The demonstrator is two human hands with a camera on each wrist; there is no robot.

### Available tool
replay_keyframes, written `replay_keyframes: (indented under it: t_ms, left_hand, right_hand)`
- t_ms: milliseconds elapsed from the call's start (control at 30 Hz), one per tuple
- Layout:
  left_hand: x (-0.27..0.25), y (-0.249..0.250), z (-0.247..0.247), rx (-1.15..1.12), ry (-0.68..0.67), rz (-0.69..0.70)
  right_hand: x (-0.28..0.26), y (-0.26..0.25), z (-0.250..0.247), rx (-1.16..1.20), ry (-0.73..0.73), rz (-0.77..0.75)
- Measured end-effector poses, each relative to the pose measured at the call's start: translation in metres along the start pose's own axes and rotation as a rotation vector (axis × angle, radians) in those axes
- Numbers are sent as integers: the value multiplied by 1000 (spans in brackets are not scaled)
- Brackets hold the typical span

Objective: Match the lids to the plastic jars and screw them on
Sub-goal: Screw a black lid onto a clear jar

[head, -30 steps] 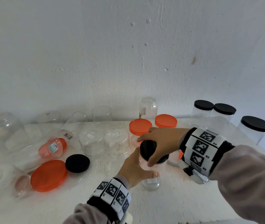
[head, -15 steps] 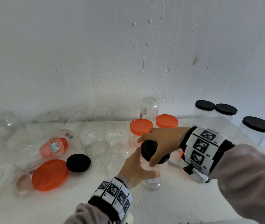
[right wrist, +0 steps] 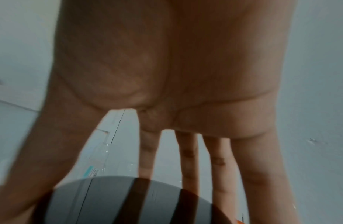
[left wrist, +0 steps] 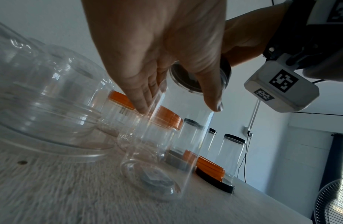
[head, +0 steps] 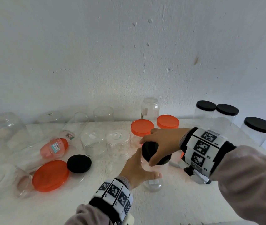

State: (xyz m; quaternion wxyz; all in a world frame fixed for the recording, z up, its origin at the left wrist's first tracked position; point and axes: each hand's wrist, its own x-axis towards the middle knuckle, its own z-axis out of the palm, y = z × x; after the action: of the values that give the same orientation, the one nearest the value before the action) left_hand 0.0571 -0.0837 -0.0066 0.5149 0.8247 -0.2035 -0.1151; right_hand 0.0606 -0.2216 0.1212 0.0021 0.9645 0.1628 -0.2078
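little has shifted over the past second: both my hands keep their grip on the same clear jar [head: 153, 181], which stands upright on the white worktop [head: 177, 205] near its front edge. at far left, several clear jars lie on their sides or stand upside down, among them a small pink-tinted jar [head: 52, 147] with a price sticker. nearer me, a big orange lid [head: 50, 175] lies flat with a loose black lid [head: 79, 163] touching its right edge. my left hand [head: 136, 168] wraps the jar's body, thumb across the front and fingers [left wrist: 142, 97] behind it. my right hand [head: 163, 142] arches over the top, thumb and fingertips pinching the rim of the black lid [head: 150, 151] seated on the jar's mouth. just behind stand two orange-lidded jars [head: 142, 128]. at far right, three black-lidded jars [head: 258, 125] stand upright by the wall.
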Motion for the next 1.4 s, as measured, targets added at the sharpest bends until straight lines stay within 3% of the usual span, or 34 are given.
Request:
replay_keyframes:
  t_ms: [167, 400, 667, 933, 1167, 1400]
  left_hand:
    - [0, 0, 1, -20, 1, 14]
    - [-1, 1, 0, -18, 3, 4]
    - [-1, 2, 1, -8, 9, 20]
    - [-3, 3, -1, -18, -1, 8]
    - [-3, 5, 0, -4, 3, 19]
    - [-4, 4, -1, -41, -1, 5]
  right_hand:
    - [-3, 3, -3, 36, -44, -85]
    - [2, -1, 5, -45, 43, 32]
    - [-6, 2, 0, 37, -21, -50]
    - [-2, -3, 10, -47, 64, 61]
    - [-8, 2, 2, 29, -23, -41]
    - [0, -3, 12, -62, 84, 91]
